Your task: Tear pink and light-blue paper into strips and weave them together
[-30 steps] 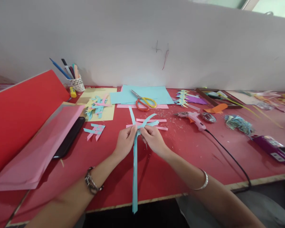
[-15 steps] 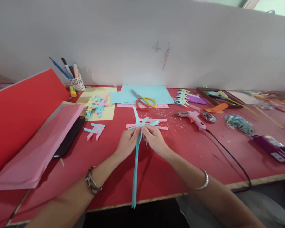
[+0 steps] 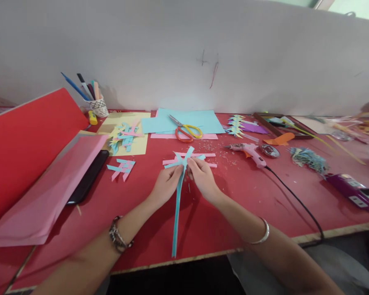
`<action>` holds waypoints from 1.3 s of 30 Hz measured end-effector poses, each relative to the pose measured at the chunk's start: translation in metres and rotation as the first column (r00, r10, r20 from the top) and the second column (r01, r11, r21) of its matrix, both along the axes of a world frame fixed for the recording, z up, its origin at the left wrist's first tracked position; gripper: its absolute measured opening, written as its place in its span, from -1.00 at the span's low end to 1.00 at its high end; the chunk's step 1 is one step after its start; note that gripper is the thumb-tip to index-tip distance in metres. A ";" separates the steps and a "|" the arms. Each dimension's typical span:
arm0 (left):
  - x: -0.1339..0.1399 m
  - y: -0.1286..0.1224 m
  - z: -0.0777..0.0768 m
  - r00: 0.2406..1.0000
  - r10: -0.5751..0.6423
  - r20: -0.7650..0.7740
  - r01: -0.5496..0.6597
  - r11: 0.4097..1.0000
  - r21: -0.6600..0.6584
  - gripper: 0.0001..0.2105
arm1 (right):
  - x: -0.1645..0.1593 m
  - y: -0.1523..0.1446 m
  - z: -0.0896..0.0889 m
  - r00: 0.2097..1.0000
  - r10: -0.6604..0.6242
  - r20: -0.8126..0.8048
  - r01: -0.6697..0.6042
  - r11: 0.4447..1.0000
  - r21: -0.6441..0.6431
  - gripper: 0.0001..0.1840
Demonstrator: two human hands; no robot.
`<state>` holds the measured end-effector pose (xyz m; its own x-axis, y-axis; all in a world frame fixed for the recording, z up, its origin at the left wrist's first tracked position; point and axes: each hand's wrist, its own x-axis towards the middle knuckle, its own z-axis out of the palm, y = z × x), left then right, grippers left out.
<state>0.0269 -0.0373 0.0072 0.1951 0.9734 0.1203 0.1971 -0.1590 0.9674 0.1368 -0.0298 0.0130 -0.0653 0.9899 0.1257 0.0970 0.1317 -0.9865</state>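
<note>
My left hand (image 3: 166, 184) and my right hand (image 3: 202, 176) meet over the red table (image 3: 233, 196), both pinching crossed blue paper strips (image 3: 177, 205). One long strip trails down toward the table's near edge; shorter ends fan out above my fingers. Just behind them lie several pink paper strips (image 3: 203, 155). A bracelet sits on each wrist.
Scissors (image 3: 186, 131) rest on blue sheets (image 3: 199, 119) at the back. A pink glue gun (image 3: 249, 150) with a black cord lies to the right. At left are a woven paper piece (image 3: 122, 167), a yellow sheet (image 3: 138, 143), a pen cup (image 3: 98, 106), a phone (image 3: 87, 176) and red and pink sheets (image 3: 33, 139).
The blue strips have been drawn upward through my fingers, so the hanging tail is shorter. The upper ends have shifted and now fan out over the pink strips.
</note>
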 end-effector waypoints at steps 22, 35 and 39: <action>-0.002 0.000 -0.002 0.991 0.131 -0.031 -0.129 0.990 0.065 -0.68 | -0.004 -0.004 -0.001 0.998 0.052 0.027 -0.052 0.998 -0.029 -0.70; -0.003 -0.001 -0.003 0.987 0.126 -0.099 -0.112 0.985 0.130 -0.68 | -0.003 -0.003 0.003 0.994 0.099 0.055 -0.092 0.990 -0.111 -0.70; -0.003 -0.001 -0.003 0.981 0.172 -0.093 -0.160 0.980 0.119 -0.67 | -0.003 -0.003 0.001 0.993 0.082 0.088 -0.074 0.993 -0.088 -0.67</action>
<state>0.0240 -0.0383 0.0039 0.0488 0.9751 0.2165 0.3270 -0.2204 0.9190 0.1337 -0.0330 0.0140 -0.1499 0.9882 0.0320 0.1799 0.0591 -0.9819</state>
